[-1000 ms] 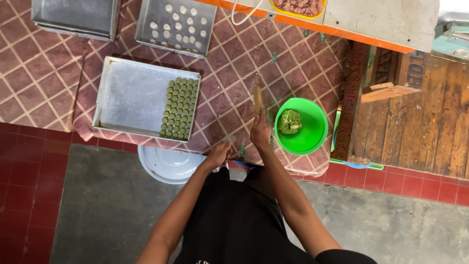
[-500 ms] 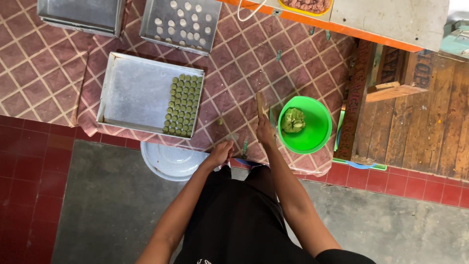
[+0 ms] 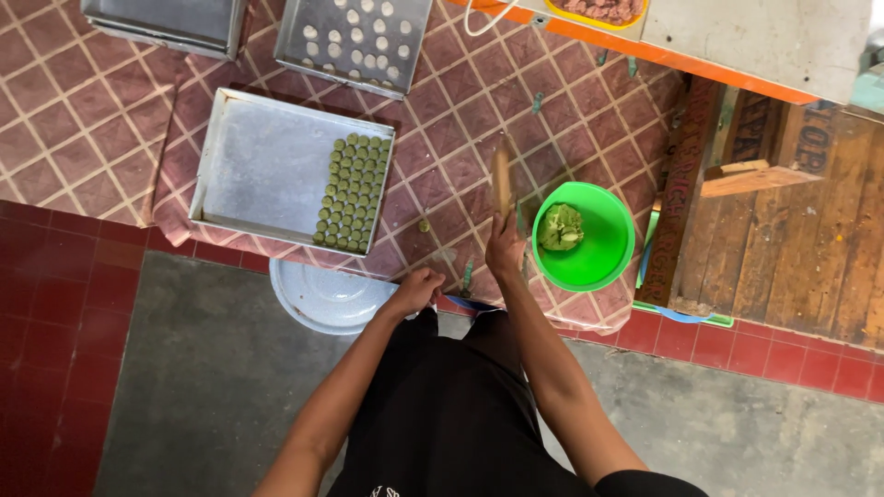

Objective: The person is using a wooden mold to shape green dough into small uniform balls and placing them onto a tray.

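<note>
The person's right hand point(image 3: 505, 250) is closed around the near end of a narrow wooden mould stick point(image 3: 502, 180), which points away from the body and lies over the diamond-patterned cloth point(image 3: 442, 138) that covers the bench. The stick looks stiff and light, easy to steer from one end; held there, the far end stays free. The left hand point(image 3: 419, 287) is curled into a loose fist at the near edge of the bench; whether it pinches anything cannot be told.

Just right of the stick stands a bright green plastic bowl point(image 3: 608, 253) with a lump of green dough point(image 3: 560, 227) in it. The dough looks soft and probably a little sticky, so it would dent under any firm squeeze. To the left, a shallow metal tray point(image 3: 262, 166) carries tidy rows of small green dough pieces point(image 3: 353, 191) along its right side; these look fragile and best lifted from underneath. One stray piece point(image 3: 424, 225) lies on the cloth between tray and stick. A second tray point(image 3: 318, 55) beyond holds pale pieces, and a white round lid point(image 3: 322, 299) sits below the bench edge.
</note>
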